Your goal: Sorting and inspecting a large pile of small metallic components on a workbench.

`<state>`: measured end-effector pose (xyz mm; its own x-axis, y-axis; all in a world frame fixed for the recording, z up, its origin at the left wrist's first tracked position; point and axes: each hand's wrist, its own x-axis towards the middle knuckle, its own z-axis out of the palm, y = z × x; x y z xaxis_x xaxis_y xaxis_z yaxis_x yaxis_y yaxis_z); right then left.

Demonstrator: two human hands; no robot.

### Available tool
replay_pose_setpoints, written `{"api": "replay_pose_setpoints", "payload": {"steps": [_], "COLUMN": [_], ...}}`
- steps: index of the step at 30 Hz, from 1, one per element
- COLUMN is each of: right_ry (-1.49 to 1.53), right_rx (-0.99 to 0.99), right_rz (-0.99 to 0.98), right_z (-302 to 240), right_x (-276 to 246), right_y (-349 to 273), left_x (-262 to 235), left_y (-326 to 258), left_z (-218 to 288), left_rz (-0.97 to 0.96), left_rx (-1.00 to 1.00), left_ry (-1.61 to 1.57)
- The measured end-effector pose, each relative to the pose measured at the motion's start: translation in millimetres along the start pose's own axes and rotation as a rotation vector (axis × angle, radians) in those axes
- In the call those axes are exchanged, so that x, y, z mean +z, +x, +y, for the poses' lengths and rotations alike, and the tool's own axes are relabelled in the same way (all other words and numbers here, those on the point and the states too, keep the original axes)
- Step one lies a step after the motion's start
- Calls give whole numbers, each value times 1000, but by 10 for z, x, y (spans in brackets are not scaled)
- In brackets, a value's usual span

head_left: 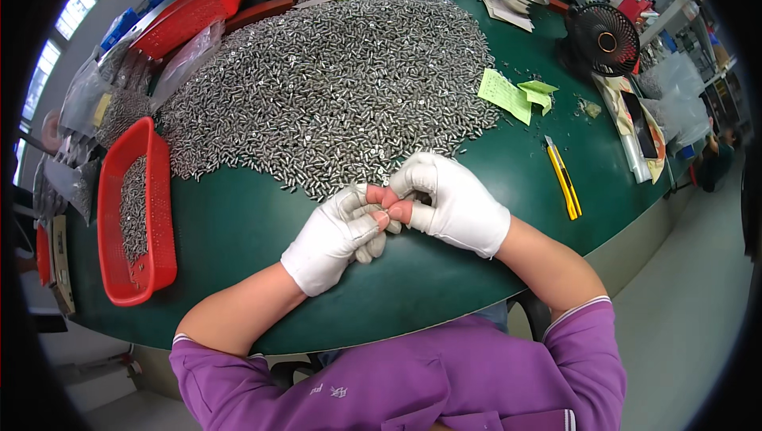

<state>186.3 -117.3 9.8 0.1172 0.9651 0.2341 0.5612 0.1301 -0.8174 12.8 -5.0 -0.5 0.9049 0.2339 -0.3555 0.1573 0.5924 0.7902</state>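
A wide heap of small silvery metal pins or screws point(333, 82) covers the middle of the green table point(444, 288). At its near edge my two hands meet, both in white gloves with some bare fingertips. My left hand point(337, 236) is closed, its thumb and forefinger pinched together. My right hand point(456, 205) is closed too, its fingertips pressed against those of the left. Anything between the fingertips is too small or hidden to make out.
On the left stands a red plastic basket point(164, 225) partly filled with similar metal pieces. Plastic bags point(83, 101) lie behind it. On the right are a yellow box cutter point(563, 181), green paper slips point(506, 96), a black fan point(603, 38) and a phone point(639, 124).
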Motion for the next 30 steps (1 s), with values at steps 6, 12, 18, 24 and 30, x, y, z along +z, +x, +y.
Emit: {"api": "replay_pose_setpoints", "payload": {"steps": [6,12,18,24,30], "right_ry": [47,-338,-499,-576,-325], "right_rx": [49,-81,-83,-61,-205], "right_rz": [34,115,-48,-53,-4], "right_z": [-61,87,73,68,7], "right_x": [-30,-90,-39,-7,-46], "right_y": [19,27,18,13,25], "left_x": [-83,-89,-83,-77,-1], "left_y": [-11,12,12,-5,-12], "left_z": [-39,-32,-22,-38,23], "left_rz": [-1,-44,-41,-19,-13], "left_rx": [3,32,36,25,-17], "left_ry": [34,-13,-29,-81,94]}}
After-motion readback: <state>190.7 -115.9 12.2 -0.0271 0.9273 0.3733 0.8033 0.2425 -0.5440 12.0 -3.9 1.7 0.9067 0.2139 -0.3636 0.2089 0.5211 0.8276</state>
